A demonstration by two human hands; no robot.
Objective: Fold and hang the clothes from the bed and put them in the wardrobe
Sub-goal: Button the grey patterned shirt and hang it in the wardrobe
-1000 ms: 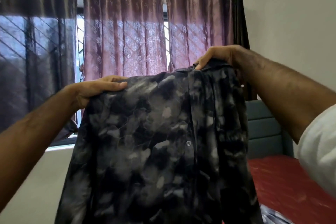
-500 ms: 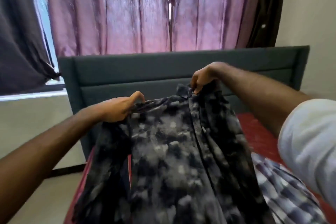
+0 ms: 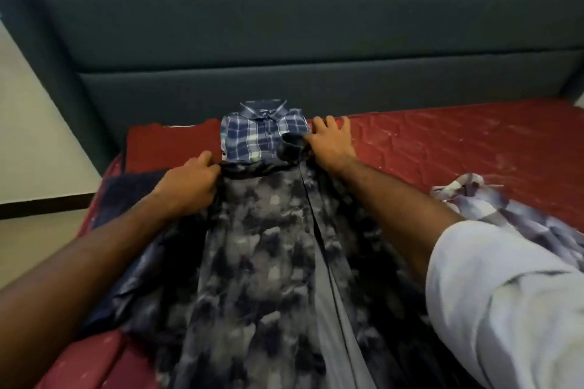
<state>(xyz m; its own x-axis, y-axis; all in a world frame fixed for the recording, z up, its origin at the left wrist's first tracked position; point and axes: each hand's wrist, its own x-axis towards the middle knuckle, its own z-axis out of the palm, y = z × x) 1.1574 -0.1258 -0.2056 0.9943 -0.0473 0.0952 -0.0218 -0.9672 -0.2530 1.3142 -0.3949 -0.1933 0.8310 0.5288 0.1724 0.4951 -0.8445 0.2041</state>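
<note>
A dark grey mottled button shirt (image 3: 268, 249) lies spread lengthwise on the red mattress (image 3: 442, 148), collar end away from me. My left hand (image 3: 186, 186) grips its left shoulder with fingers curled on the cloth. My right hand (image 3: 331, 145) holds the right shoulder by the collar, fingers partly spread on the mattress. Just beyond the collar sits a folded blue plaid shirt (image 3: 262, 136), touching the dark shirt's top edge.
A pale checked garment (image 3: 512, 215) lies crumpled on the mattress at the right. A dark blue cloth (image 3: 129, 196) lies under my left forearm. The grey padded headboard (image 3: 284, 35) rises behind the bed; the pale floor (image 3: 34, 142) shows at the left.
The dark shirt, held up in front of the curtains a second ago, has come down and now lies flat on the mattress. My view has tilted down with it.
</note>
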